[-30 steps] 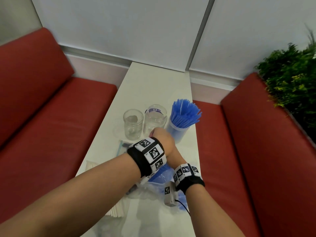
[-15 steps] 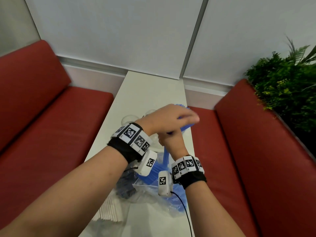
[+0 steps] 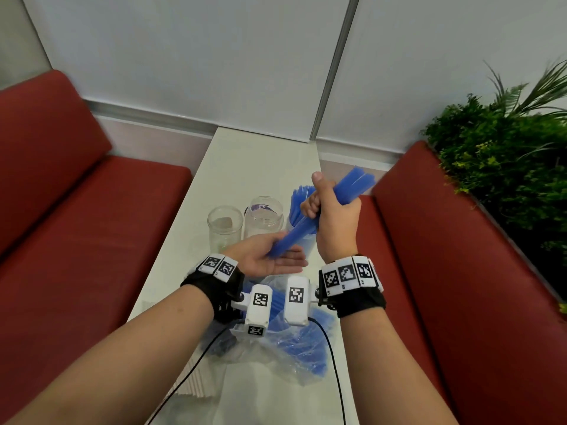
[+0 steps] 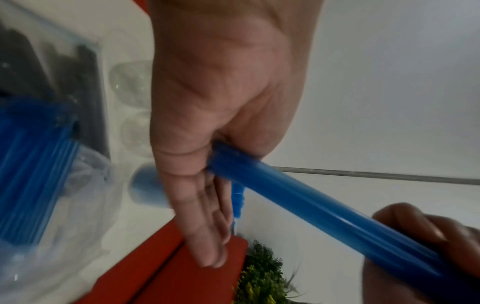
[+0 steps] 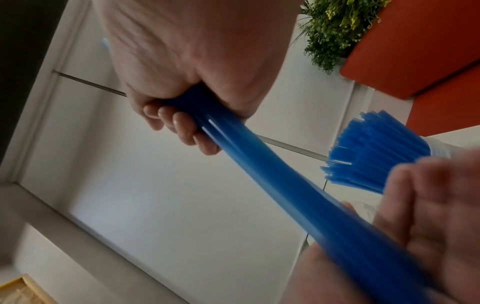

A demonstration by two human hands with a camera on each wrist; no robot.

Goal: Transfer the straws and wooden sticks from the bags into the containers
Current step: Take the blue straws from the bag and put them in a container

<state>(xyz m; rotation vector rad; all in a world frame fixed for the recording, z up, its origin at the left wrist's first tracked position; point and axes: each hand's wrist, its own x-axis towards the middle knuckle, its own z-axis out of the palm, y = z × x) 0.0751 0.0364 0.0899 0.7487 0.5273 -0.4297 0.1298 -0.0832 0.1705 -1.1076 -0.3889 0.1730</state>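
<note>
1. Two clear jars (image 3: pixel 225 225) stand on the table (image 3: pixel 254 161).
2. Left hand (image 3: pixel 267 256): grip apart, flat palm under the lower end of the blue straw bundle (image 3: pixel 306 223).
3. Right hand (image 3: pixel 333 216): grip clamped round the bundle, above the straw-filled container (image 5: pixel 439 153).

No readable words, brands or numbers anywhere; only black-and-white square code tags (image 3: pixel 346 276), carrying no letters, on the wristbands and the white wrist cameras, lower middle of the head view; a faint bluish mark on the middle jar (image 3: pixel 263 213), centre of the frame, too small to read; nothing legible in either wrist view.
</note>
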